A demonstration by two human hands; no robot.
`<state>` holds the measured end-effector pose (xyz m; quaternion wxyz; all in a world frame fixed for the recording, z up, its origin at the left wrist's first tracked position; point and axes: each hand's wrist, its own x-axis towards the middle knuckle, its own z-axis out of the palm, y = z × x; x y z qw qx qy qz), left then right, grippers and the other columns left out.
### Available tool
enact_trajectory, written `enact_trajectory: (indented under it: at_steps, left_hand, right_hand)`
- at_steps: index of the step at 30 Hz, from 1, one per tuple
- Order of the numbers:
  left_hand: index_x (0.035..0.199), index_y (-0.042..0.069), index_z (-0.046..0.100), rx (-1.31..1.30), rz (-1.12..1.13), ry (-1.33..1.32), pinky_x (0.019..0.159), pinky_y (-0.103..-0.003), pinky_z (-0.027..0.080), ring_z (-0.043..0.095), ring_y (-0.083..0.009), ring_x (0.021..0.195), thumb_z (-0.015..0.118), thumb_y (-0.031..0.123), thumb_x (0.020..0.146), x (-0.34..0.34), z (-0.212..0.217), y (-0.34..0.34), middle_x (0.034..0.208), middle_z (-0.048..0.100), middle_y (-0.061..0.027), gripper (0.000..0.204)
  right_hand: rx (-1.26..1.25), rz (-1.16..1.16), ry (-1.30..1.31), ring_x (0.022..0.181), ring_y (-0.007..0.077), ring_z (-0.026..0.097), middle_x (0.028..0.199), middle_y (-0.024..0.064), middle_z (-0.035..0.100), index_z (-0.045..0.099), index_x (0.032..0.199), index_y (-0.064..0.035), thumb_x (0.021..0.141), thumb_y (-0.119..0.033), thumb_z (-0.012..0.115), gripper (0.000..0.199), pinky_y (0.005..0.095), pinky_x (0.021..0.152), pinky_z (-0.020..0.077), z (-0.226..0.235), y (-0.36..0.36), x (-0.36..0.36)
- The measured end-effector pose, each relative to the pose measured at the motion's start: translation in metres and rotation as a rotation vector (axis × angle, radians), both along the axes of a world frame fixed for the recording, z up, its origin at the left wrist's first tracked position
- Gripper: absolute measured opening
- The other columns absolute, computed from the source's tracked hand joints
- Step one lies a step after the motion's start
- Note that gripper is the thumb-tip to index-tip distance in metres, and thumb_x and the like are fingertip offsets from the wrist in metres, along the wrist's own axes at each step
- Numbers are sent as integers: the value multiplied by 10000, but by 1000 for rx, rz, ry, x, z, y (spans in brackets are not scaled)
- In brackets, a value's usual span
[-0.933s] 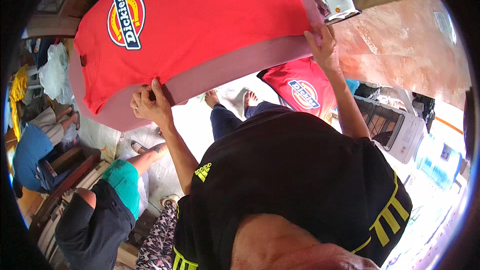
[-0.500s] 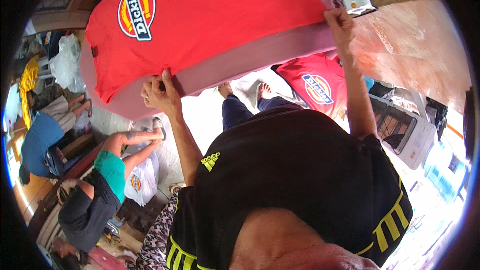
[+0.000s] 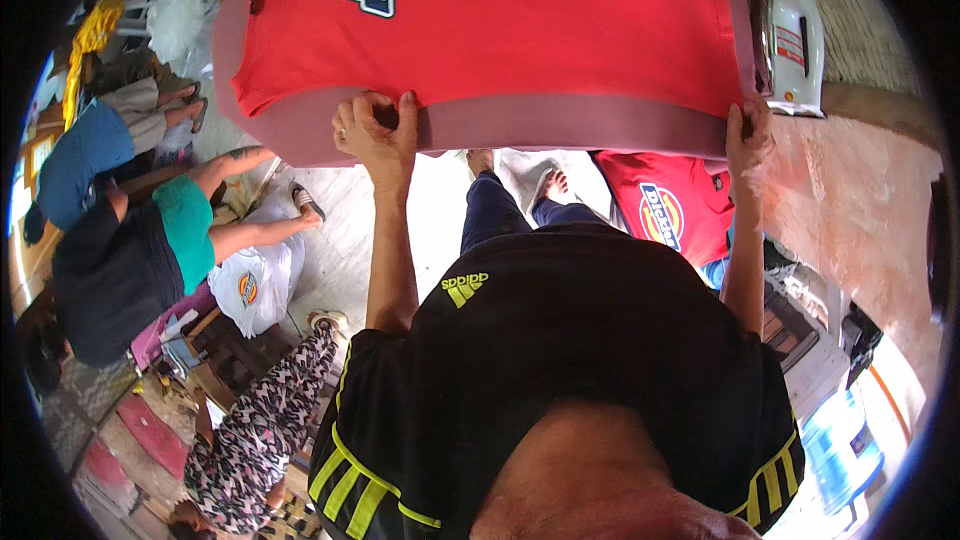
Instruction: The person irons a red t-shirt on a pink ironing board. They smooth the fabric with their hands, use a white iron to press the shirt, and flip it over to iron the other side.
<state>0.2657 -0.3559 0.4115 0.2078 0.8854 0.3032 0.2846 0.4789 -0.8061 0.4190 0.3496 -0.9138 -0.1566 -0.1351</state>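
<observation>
A red shirt (image 3: pixel 560 30) with a round yellow-and-white emblem lies spread flat on a mauve padded board (image 3: pixel 560 120). Its near edge runs a little inside the board's near border. My left hand (image 3: pixel 380 140) is over that border, thumb and curled fingertips apart, a gap between them and no cloth seen in it. At the board's near right corner is my right hand (image 3: pixel 752 140), thumb up and slightly parted from bent fingers, close beside the shirt's corner. Another red piece with the same emblem (image 3: pixel 668 205) hangs or lies lower, beyond the board's near edge.
A white-cased device with metal edges (image 3: pixel 795 45) stands right of the board, by a pinkish surface (image 3: pixel 850 210). A large blue water bottle (image 3: pixel 840 455) is at lower right. Several people sit at left, one in green shorts (image 3: pixel 183 225), near a printed white plastic bag (image 3: pixel 262 275).
My hands have come off the shirt's near edge, which the left one pinched before. The view has shifted, so the shirt and board appear farther right and the people at left have moved in view.
</observation>
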Motion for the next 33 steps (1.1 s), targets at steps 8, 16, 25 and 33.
enact_trajectory:
  at_steps: [8,16,25,33]
  left_hand:
    - [1116,163,682,247,7,54,1001,-515,274,471,-315,1214,658,317,867,3,6,-13,1260,560,-75,294]
    - [1051,113,677,179,-24,111,934,-487,336,533,-284,1115,596,293,930,18,31,49,1175,622,-59,232]
    - [1351,-20,474,292,337,336,1124,-527,294,362,-469,1363,482,383,975,5,-7,193,1481,406,-214,552]
    - [1501,73,356,141,287,454,1132,-620,202,227,-407,1465,396,447,1003,-12,-3,197,1613,254,-95,624]
  right_hand:
    - [-126,269,-220,1076,276,593,1035,111,638,682,1023,-72,838,-21,677,193,405,931,479,56,125,10]
    - [-160,1026,-178,1278,306,483,1337,133,548,611,1218,-33,915,-154,572,329,439,1063,382,22,367,-43]
    - [-523,1037,-163,1430,296,315,1542,91,373,478,1430,-101,982,-306,508,494,479,1150,264,29,377,-50]
    - [-619,1047,-151,1434,343,281,1567,86,334,469,1457,-214,954,-407,550,545,534,1152,224,42,378,-53]
